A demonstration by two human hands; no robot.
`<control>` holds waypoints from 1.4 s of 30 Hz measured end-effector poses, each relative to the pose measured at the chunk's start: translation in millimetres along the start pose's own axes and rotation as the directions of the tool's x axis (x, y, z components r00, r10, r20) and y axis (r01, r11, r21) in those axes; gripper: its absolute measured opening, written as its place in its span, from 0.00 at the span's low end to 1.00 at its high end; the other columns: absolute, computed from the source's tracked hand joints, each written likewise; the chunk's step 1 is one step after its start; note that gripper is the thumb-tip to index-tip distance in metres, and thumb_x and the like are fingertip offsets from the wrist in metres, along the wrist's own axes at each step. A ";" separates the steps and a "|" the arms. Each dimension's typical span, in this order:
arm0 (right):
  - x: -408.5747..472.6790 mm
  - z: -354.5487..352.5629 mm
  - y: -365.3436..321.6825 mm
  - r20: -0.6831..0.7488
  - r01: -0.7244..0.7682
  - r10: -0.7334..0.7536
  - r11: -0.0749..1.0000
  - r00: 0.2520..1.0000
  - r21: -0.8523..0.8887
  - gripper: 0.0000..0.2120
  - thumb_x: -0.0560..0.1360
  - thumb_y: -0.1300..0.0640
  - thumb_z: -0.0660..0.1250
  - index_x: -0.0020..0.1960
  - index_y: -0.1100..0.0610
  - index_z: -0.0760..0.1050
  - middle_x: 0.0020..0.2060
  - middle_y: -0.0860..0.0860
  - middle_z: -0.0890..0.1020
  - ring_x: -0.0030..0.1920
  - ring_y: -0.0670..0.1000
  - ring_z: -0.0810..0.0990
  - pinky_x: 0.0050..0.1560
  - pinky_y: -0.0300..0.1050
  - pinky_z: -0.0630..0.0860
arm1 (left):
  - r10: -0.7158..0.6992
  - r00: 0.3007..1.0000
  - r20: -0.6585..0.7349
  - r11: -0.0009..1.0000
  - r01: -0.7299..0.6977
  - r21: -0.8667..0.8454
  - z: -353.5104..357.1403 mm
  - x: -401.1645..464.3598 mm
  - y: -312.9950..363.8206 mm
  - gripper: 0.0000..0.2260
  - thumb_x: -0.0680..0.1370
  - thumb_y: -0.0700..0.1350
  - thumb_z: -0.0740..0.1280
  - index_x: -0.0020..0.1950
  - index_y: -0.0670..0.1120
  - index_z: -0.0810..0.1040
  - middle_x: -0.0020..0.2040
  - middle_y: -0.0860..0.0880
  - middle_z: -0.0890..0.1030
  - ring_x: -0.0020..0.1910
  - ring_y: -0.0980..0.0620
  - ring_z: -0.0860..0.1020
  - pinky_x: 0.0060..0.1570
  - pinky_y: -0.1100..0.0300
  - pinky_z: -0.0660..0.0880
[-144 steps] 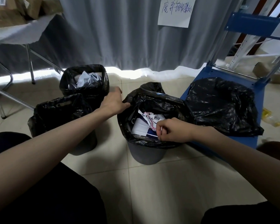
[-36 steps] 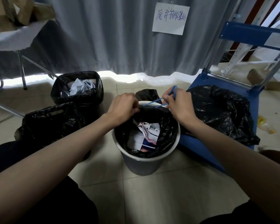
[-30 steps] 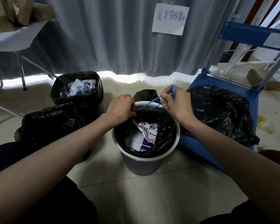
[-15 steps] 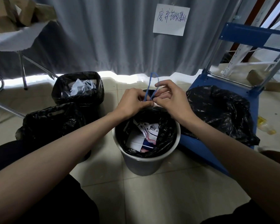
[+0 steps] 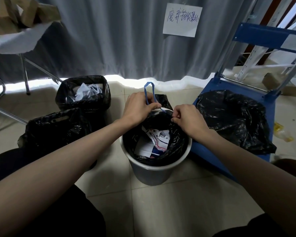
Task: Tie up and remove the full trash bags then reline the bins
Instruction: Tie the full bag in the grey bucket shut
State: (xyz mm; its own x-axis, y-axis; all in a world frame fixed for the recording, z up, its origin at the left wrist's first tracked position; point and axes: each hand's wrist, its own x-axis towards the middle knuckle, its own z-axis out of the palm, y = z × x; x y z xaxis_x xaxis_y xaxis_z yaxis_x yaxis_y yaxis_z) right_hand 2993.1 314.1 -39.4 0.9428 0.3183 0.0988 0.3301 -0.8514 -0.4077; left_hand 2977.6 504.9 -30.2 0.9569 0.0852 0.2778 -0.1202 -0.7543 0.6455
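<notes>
A: Start close in. What's nearest?

B: A round grey bin [image 5: 154, 170] on the tiled floor, lined with a black bag [image 5: 176, 144]. The bag's edge sits gathered inside the rim, with crumpled paper [image 5: 152, 141] showing through the open mouth.

A: And the hands?

B: Both are at the far side of the bag's mouth. The right hand [image 5: 188, 119] is closed, fingers pinched on the bag's edge and on what looks like one end of a blue drawstring [image 5: 148, 93]. The left hand [image 5: 140, 106] is closed around the string lower down, and a loop of it stands up above the knuckles.

A: What could go wrong?

B: The mouth is wide open, so I'd say the tie isn't made yet. If one hand pulls harder, the thin film could tear at the channel, or the string could slip free and the loop collapse. Lifting before it's cinched could spill paper onto the floor.

A: Farther out?

B: To the left, a bag with a cut-out handle [image 5: 56, 129], and behind it a square bin [image 5: 83, 93] whose bag is full of paper. To the right, a bag lying on a blue cart [image 5: 210, 156]. Beyond, a grey curtain [image 5: 109, 40] with a handwritten sign [image 5: 182, 19].
</notes>
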 end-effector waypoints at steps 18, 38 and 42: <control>-40.3 8.4 -38.9 0.610 0.319 -0.324 0.940 0.723 0.122 0.12 0.63 0.44 0.80 0.42 0.49 0.85 0.33 0.42 0.84 0.37 0.39 0.80 0.42 0.35 0.74 | 0.063 0.684 0.726 0.992 -0.120 0.027 -27.6 -43.9 -13.4 0.08 0.68 0.53 0.78 0.39 0.49 0.85 0.33 0.56 0.83 0.32 0.65 0.74 0.37 0.70 0.71; -35.8 3.0 -24.8 0.501 0.180 -0.246 0.968 0.829 0.177 0.06 0.70 0.58 0.76 0.45 0.57 0.81 0.31 0.45 0.79 0.29 0.36 0.73 0.33 0.27 0.67 | 0.074 0.711 0.700 0.982 -0.175 0.073 -28.8 -45.1 -14.3 0.06 0.69 0.47 0.78 0.37 0.54 0.83 0.31 0.59 0.81 0.31 0.65 0.74 0.37 0.72 0.70; -33.4 0.7 -25.3 0.483 0.160 -0.262 0.957 0.836 0.243 0.05 0.70 0.59 0.76 0.45 0.58 0.84 0.27 0.41 0.77 0.27 0.34 0.73 0.33 0.25 0.66 | 0.067 0.726 0.685 0.981 -0.172 0.086 -28.1 -42.6 -14.0 0.04 0.70 0.47 0.77 0.38 0.52 0.83 0.32 0.59 0.81 0.33 0.64 0.74 0.40 0.68 0.71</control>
State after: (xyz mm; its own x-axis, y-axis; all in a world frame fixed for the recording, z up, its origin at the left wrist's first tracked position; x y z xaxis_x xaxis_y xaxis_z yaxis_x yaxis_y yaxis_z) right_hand 2953.2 325.3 -33.0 0.6796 0.6901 -0.2488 0.4552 -0.6627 -0.5947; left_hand 2931.1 530.2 -31.1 0.8674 -0.4348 -0.2419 -0.2599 -0.8105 0.5249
